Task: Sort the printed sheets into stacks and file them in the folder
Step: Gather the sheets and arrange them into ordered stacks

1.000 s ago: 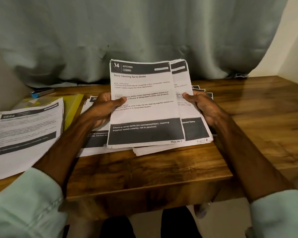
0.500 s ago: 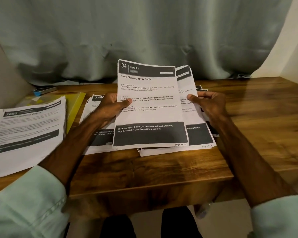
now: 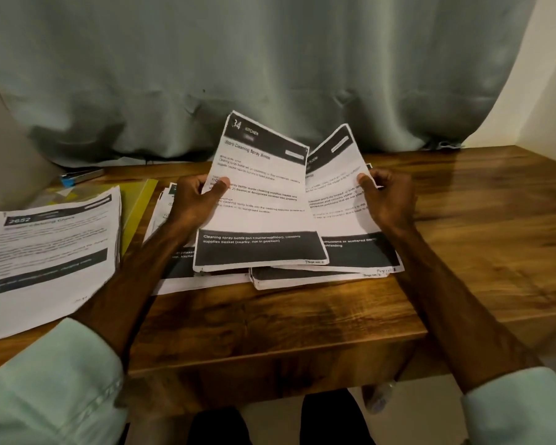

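My left hand (image 3: 195, 203) pinches the left edge of a printed sheet headed "34 Kitchen" (image 3: 264, 194), thumb on its face. My right hand (image 3: 385, 200) grips the right edge of a second sheet (image 3: 337, 194) that lies behind the first and fans out to the right. Both sheets stand tilted over the middle of the wooden table (image 3: 463, 239), their lower edges on a flat pile of sheets (image 3: 302, 279). Another stack of sheets (image 3: 45, 252) lies at the left. The yellow folder (image 3: 138, 207) lies flat, partly hidden under that left stack.
More sheets (image 3: 161, 213) lie under my left forearm. A blue-tipped object (image 3: 77, 178) sits at the table's back left. A grey curtain (image 3: 270, 75) hangs close behind the table. The table's front edge (image 3: 270, 358) is near my knees.
The two held sheets have spread apart into a V, the rear one swinging right with my right hand. Both hands sit slightly higher on the sheets.
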The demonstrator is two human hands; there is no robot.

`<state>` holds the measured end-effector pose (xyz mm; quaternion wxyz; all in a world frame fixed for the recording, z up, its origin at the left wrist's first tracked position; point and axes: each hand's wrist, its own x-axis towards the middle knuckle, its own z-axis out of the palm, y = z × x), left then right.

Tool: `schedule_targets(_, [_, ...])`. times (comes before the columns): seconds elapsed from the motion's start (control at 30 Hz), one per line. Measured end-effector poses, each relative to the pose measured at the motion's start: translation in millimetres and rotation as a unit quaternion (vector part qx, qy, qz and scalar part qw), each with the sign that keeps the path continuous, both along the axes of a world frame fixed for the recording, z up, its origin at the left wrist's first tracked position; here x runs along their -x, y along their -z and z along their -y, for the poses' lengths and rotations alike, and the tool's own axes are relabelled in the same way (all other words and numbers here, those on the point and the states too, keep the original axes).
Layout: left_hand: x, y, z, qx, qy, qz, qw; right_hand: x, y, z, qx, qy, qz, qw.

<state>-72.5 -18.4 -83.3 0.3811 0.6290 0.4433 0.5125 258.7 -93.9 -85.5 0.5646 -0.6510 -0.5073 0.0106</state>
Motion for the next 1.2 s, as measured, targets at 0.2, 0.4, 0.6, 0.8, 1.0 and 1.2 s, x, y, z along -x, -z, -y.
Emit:
schedule_targets(0.2, [-2.5, -9.5, 0.5, 0.035, -0.005, 0.096, 0.995, 1.8, -7.3, 3.8, -0.083, -0.040, -0.166, 0.982])
schedule_targets(0.4, [-12.9, -4.1, 3.9, 0.055, 0.001, 0.103, 0.993, 24.2, -11.8, 6.2, -0.026, -0.183, -0.239, 0.953])
schedule_targets(0.6, [-16.5, -0.2, 2.0, 0.070, 0.004, 0.101, 0.992, 38.4, -14.9, 10.2, 0.030, -0.263, -0.276, 0.924])
schedule_targets(0.8, [-7.1, -0.2, -4.9, 0.064, -0.005, 0.083, 0.995, 32.6, -12.9, 9.5, 0.053, -0.195, -0.232, 0.951])
schedule_targets(1.0, [-2.3, -3.4, -6.1, 0.057, -0.017, 0.110, 0.992, 5.6, 3.3, -2.9, 0.079, -0.023, 0.048, 0.995])
schedule_targets(1.2, [-2.2, -4.9, -5.3, 0.058, -0.006, 0.120, 0.991, 9.5, 5.9, 0.3, 0.199, -0.012, 0.113, 0.973])
